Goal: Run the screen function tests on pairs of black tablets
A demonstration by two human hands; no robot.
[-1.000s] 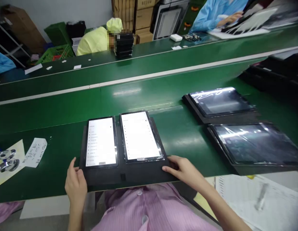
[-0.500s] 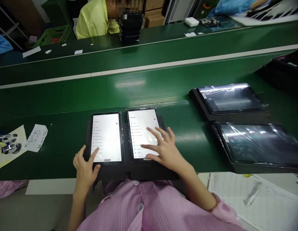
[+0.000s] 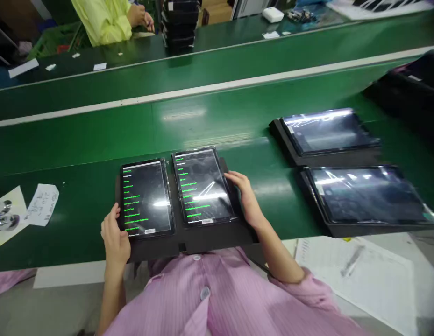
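Observation:
Two tablets lie side by side on black trays in front of me, the left tablet point(image 3: 146, 198) and the right tablet point(image 3: 202, 186). Both screens are dark with lists of green text. My left hand point(image 3: 115, 235) rests at the lower left edge of the left tablet and its tray, fingers bent around that edge. At the right edge of the right tablet is my right hand point(image 3: 245, 196), its fingers curved along the side of the tablet and tray.
Two more tablets on black trays lie to the right, one farther point(image 3: 325, 133) and one nearer point(image 3: 366, 193). Handwritten paper point(image 3: 42, 204) and metal parts point(image 3: 4, 215) are at left. Across the green bench point(image 3: 108, 135) stand a dark stack point(image 3: 180, 23) and a person in yellow point(image 3: 104, 21).
Both screens went from white lists to dark ones with green text. My hands moved from over the screens to the outer edges. The view shifted; the person across has moved.

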